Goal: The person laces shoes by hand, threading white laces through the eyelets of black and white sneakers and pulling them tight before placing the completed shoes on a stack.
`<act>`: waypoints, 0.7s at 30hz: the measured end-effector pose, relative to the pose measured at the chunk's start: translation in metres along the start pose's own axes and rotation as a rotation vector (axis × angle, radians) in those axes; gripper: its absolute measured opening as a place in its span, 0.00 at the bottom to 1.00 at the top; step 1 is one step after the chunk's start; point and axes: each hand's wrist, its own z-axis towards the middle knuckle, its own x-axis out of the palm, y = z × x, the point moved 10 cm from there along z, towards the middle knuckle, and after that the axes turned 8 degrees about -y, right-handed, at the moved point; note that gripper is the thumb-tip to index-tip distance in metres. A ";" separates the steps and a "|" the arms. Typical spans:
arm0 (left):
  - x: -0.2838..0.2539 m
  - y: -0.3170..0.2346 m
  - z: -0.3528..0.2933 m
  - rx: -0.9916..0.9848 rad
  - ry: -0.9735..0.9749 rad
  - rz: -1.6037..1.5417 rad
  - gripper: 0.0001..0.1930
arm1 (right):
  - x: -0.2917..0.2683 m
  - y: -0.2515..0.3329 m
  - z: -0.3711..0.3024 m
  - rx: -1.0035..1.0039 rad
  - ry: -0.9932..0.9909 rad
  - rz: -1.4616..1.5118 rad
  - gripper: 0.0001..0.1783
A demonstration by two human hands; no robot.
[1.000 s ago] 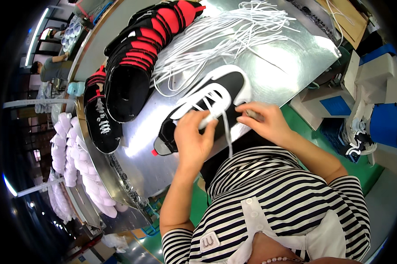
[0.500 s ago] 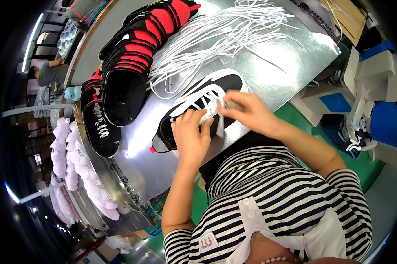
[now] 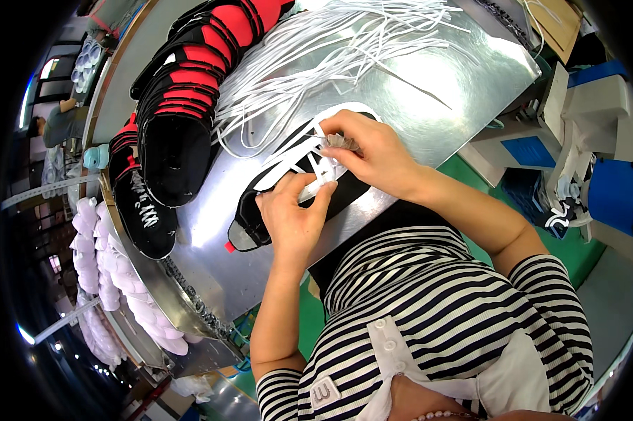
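A black and white shoe upper [image 3: 250, 216] with a red heel tab lies slantwise on the metal table, its toe pointing away to the right. White shoelace [image 3: 321, 168] crosses its eyelet rows. My left hand [image 3: 292, 214] is closed at the ankle end of the lacing, thumb and fingers gripping the upper there. Over the front of the lacing, my right hand [image 3: 378, 153] pinches the white lace. A small grey-brown thing [image 3: 344, 143], too unclear to name, is also tucked in the right fingers.
Nested black and red shoe uppers [image 3: 179, 126] form a long stack at the left. Beside it is a laced black upper [image 3: 144, 214]. Loose white laces [image 3: 316, 70] spread over the back of the metal table [image 3: 456, 84]. Pale lilac stacked pieces [image 3: 113, 266] stand beyond the left edge.
My right hand has moved forward and left, from beside the lacing to the front of it, now pinching the lace. The left hand stays at the upper. The whole view has shifted slightly.
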 end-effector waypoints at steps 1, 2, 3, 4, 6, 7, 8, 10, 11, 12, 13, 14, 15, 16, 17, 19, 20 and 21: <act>-0.001 -0.004 -0.001 0.032 -0.030 0.036 0.13 | -0.003 -0.001 -0.002 0.037 -0.033 0.038 0.15; -0.001 -0.007 -0.001 0.065 -0.059 0.072 0.13 | -0.008 -0.004 -0.009 0.083 -0.004 0.004 0.16; -0.004 -0.011 -0.001 0.095 -0.093 0.111 0.13 | -0.009 -0.003 -0.017 0.119 0.053 -0.041 0.15; -0.004 -0.010 -0.002 0.094 -0.096 0.117 0.13 | -0.009 -0.001 -0.027 0.152 0.111 -0.088 0.14; -0.005 -0.011 -0.003 0.098 -0.097 0.124 0.13 | -0.007 -0.003 -0.043 0.159 0.155 -0.122 0.11; -0.004 -0.011 -0.002 0.108 -0.096 0.109 0.12 | -0.007 -0.008 -0.049 0.172 0.165 -0.123 0.11; -0.003 -0.011 -0.002 0.117 -0.096 0.094 0.12 | -0.006 -0.012 -0.053 0.186 0.174 -0.124 0.10; -0.003 -0.012 -0.001 0.144 -0.101 0.074 0.12 | -0.005 -0.015 -0.054 0.195 0.184 -0.125 0.10; -0.004 -0.013 -0.002 0.161 -0.105 0.068 0.12 | -0.004 -0.016 -0.054 0.195 0.184 -0.125 0.10; -0.004 -0.014 -0.002 0.178 -0.108 0.061 0.12 | -0.004 -0.016 -0.053 0.195 0.184 -0.127 0.09; -0.001 -0.013 -0.001 0.163 -0.078 0.023 0.12 | -0.003 -0.018 -0.053 0.214 0.195 -0.120 0.10; 0.001 -0.012 -0.001 0.149 -0.049 -0.014 0.11 | -0.002 -0.020 -0.052 0.234 0.206 -0.113 0.10; 0.003 -0.010 -0.002 0.131 -0.017 -0.052 0.11 | 0.000 -0.021 -0.053 0.257 0.219 -0.106 0.11; 0.005 -0.009 -0.003 0.123 0.009 -0.072 0.10 | 0.002 -0.025 -0.054 0.319 0.220 -0.077 0.11; 0.006 -0.009 -0.005 0.115 0.036 -0.091 0.09 | 0.005 -0.027 -0.055 0.381 0.220 -0.047 0.11; 0.009 -0.015 -0.008 0.164 0.054 -0.093 0.08 | 0.012 -0.030 -0.055 0.394 0.193 -0.062 0.12; 0.010 -0.023 -0.008 0.220 0.043 -0.078 0.08 | 0.018 -0.033 -0.053 0.344 0.167 -0.108 0.13; 0.008 -0.028 -0.011 0.270 0.026 -0.057 0.07 | 0.024 -0.031 -0.049 0.289 0.151 -0.151 0.13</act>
